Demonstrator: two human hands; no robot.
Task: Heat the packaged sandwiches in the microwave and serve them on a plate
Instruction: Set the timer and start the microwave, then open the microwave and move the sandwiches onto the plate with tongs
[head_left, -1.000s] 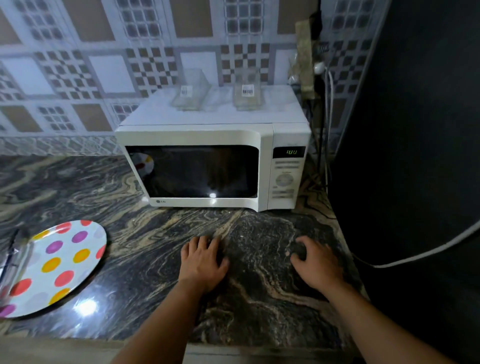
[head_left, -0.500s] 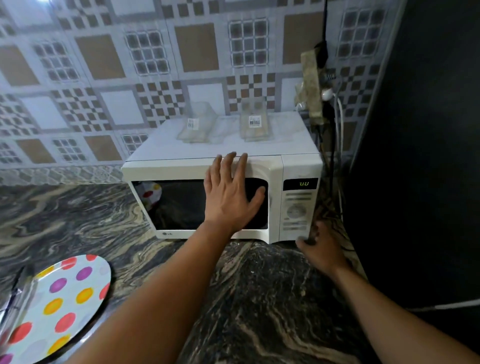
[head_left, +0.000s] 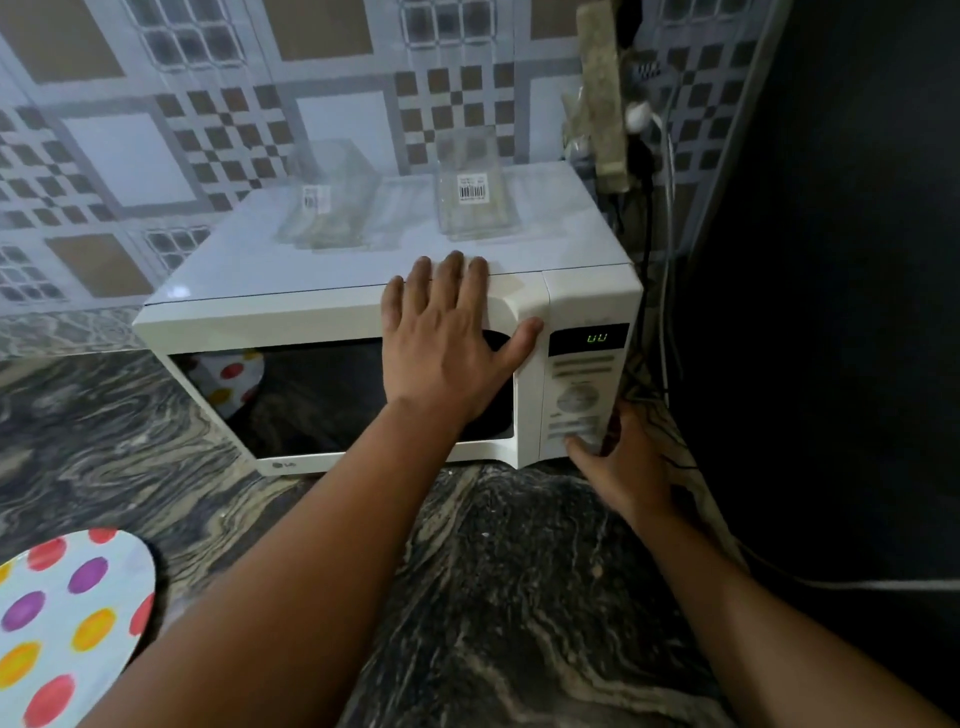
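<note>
L hand is lying flat w/ fingers straight and spread against the microwave door's upper right part, fingertips reaching over the top front edge, thumb stretching toward the seam beside the control panel. It's holding nothing, just pressing. R hand is sitting at the panel's lower right corner, thumb touching the lowest buttons, other fingers curling round the side of the casing; how tightly, can't tell.

Two packaged sandwiches are sitting on the microwave's flat top, well apart from both hands. The left pack is a clear plastic wedge w/ a small white label, its long axis running slantwise toward the back wall. The right pack is also clear, showing a barcode sticker, running front to back, near the top's rear right corner.

The microwave is a cream, glossy box w/ a dark glass window, standing at the worktop's back right, door facing the person. Green digits are glowing on its display. The worktop is polished stone, dark w/ swirling pale veins. A plate, white w/ coloured dots, is lying near the worktop's front left edge; its reflection is showing in the door glass. Cables are hanging down just beside the microwave's right side. A checker-patterned tile wall is standing behind.
</note>
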